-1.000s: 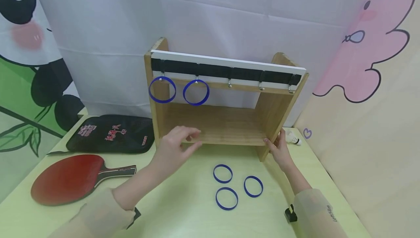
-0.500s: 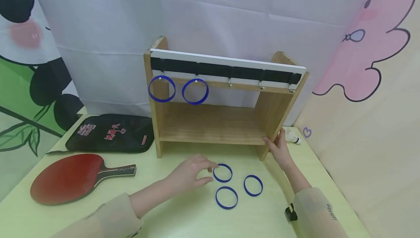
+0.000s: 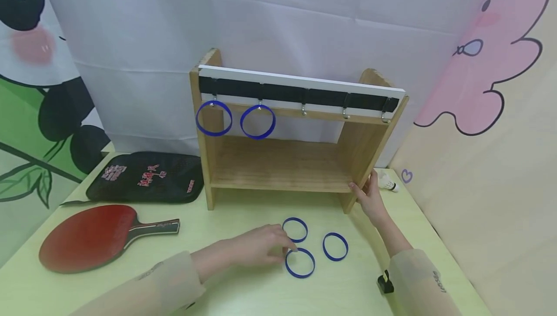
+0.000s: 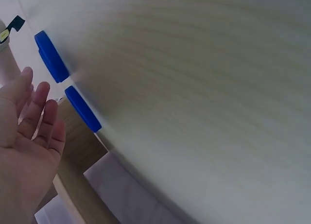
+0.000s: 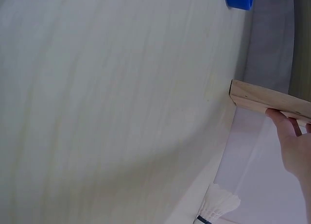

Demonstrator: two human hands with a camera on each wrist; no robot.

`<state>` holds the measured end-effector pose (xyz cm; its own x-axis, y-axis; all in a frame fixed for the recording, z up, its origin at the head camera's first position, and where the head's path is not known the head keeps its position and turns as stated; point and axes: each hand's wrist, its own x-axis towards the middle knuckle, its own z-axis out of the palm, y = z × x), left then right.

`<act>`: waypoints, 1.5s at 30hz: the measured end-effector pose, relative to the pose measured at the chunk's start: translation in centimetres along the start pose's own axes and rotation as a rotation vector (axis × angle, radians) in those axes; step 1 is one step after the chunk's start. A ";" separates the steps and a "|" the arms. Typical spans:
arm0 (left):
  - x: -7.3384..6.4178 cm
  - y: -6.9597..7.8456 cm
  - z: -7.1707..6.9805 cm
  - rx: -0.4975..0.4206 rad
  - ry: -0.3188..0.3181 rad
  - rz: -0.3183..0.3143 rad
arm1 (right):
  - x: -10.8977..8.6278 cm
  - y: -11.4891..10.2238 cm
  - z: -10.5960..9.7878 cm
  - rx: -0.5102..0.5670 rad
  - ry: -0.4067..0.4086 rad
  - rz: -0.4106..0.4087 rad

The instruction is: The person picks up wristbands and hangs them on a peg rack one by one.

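In the head view my left hand (image 3: 261, 246) reaches low over the table, its fingertips at the upper left edge of the nearest blue ring (image 3: 301, 277). The left wrist view shows the fingers loosely bent and nothing held in them. Two more blue rings lie close by, one farther back (image 3: 295, 218) and one to the right (image 3: 347, 248). My right hand (image 3: 372, 202) grips the lower right side panel of a wooden shelf (image 3: 274, 161), thumb on its front edge. From the two leftmost hooks of the shelf's front rail hang a blue ring (image 3: 214, 135) and another blue ring (image 3: 257, 138).
Three hooks on the right of the rail, such as this middle hook (image 3: 304, 111), carry nothing. At the left lie a red table tennis paddle (image 3: 91, 238) and a black case (image 3: 148, 180). A shuttlecock (image 3: 388, 183) sits behind my right hand; a small black object (image 3: 385, 284) lies near that sleeve.
My left hand has come down from in front of the shelf and moved right, to the nearest ring on the table. My right hand has stayed on the side panel.
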<state>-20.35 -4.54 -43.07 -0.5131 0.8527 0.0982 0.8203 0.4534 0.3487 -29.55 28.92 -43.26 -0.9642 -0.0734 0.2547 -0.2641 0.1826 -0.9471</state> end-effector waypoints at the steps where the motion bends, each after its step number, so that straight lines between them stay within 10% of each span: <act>1: 0.1 -0.1 0.2 0.008 -0.010 0.019 | 0.0 0.0 0.0 0.000 -0.001 0.000; 19: 1.0 -0.8 1.4 0.039 -0.052 0.039 | 0.2 0.2 -0.2 0.011 -0.009 0.021; 45: 0.6 0.6 -0.5 -0.017 0.077 -0.024 | 0.1 0.3 0.1 0.011 -0.002 -0.014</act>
<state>-20.30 -3.87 -42.39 -0.5509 0.8190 0.1603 0.8033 0.4683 0.3680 -29.72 28.88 -43.51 -0.9605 -0.0780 0.2671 -0.2768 0.1709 -0.9456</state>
